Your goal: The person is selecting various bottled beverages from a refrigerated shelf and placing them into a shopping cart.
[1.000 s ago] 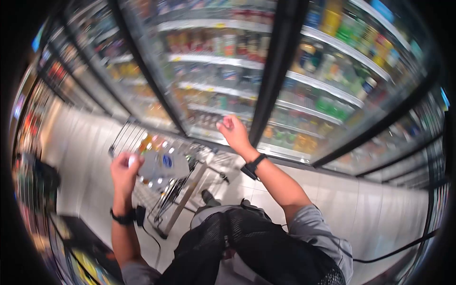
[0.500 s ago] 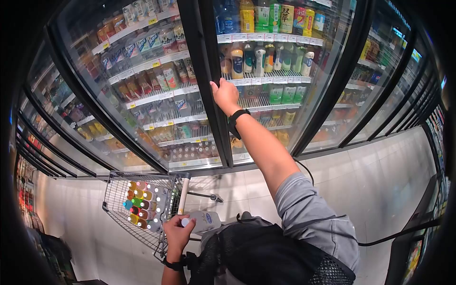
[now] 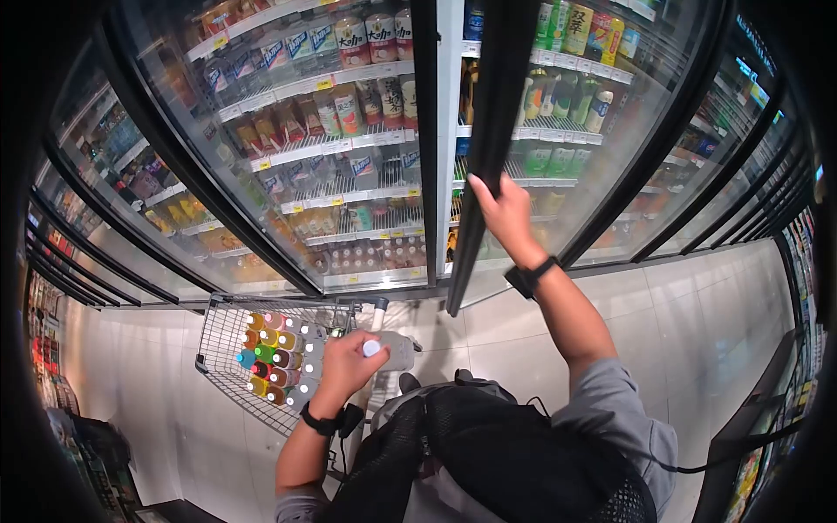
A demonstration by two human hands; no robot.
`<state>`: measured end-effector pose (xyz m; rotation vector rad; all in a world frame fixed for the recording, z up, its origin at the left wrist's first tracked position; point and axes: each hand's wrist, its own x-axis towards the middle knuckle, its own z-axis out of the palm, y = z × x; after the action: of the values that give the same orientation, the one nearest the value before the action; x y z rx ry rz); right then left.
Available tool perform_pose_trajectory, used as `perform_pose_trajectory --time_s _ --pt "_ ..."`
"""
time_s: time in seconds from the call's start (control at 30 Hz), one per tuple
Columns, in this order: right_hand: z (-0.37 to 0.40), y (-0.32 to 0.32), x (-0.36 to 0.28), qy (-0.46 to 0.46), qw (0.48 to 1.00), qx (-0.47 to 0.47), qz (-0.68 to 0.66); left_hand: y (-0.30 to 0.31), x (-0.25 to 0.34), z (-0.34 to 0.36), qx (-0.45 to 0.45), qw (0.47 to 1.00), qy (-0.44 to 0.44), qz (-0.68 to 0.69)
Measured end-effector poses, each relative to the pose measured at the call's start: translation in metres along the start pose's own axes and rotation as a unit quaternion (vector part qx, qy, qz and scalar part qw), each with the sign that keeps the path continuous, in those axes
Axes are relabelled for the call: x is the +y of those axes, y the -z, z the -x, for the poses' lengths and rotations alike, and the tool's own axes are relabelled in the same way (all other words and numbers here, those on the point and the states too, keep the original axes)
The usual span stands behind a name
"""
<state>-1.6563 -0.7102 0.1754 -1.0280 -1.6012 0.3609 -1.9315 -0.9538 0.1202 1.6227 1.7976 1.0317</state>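
My left hand (image 3: 347, 364) is closed around the neck of a clear plastic bottle (image 3: 398, 353) with a white cap, beside the shopping cart's handle. My right hand (image 3: 507, 220) grips the black-framed glass door (image 3: 493, 131) of the drinks cooler at its edge, the thumb on the near side and the fingers partly hidden. That door stands partly open, swung out to the right, with a gap along its left side. Several capped bottles (image 3: 281, 357) in many colours stand in rows inside the wire shopping cart (image 3: 228, 375).
To the left, a closed cooler door (image 3: 305, 205) shows shelves of bottled drinks. More glass doors (image 3: 649, 174) run along on the right. A pale tiled floor (image 3: 558, 340) lies below. Dark shelving (image 3: 741, 410) lines the right edge, and a black cable (image 3: 741, 468) crosses near it.
My right hand has pulled the cooler door outward and to the right, opening a gap. My left hand has lifted the bottle slightly up and to the right.
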Motion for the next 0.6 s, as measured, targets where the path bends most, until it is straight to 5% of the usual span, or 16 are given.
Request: perform_pose_trajectory --time_s 0.23,0.33,0.4,0.47,0.5,0.6 --pt "0.102 0.143 -0.021 -0.047 0.996 0.005 0.079 -0.038 -0.006 -0.084 -0.089 0.992 -0.08 0.049" --pt "0.177 0.208 0.039 -0.029 0.986 0.141 0.089 -0.075 0.014 -0.128 -0.152 0.983 -0.064 0.078" --pt "0.19 0.232 0.015 -0.036 0.962 0.269 -0.027 -0.108 0.022 -0.156 -0.163 0.979 -0.098 0.077" --pt "0.223 0.259 0.042 -0.092 0.937 0.337 -0.001 -0.124 0.027 -0.167 -0.15 0.976 -0.144 0.064" --pt "0.211 0.28 0.015 -0.078 0.941 0.329 0.0 -0.141 0.046 -0.183 -0.153 0.974 -0.15 0.07" --pt "0.25 0.346 0.066 -0.04 0.941 0.328 -0.068 -0.189 0.055 -0.234 -0.154 0.98 -0.079 0.101"
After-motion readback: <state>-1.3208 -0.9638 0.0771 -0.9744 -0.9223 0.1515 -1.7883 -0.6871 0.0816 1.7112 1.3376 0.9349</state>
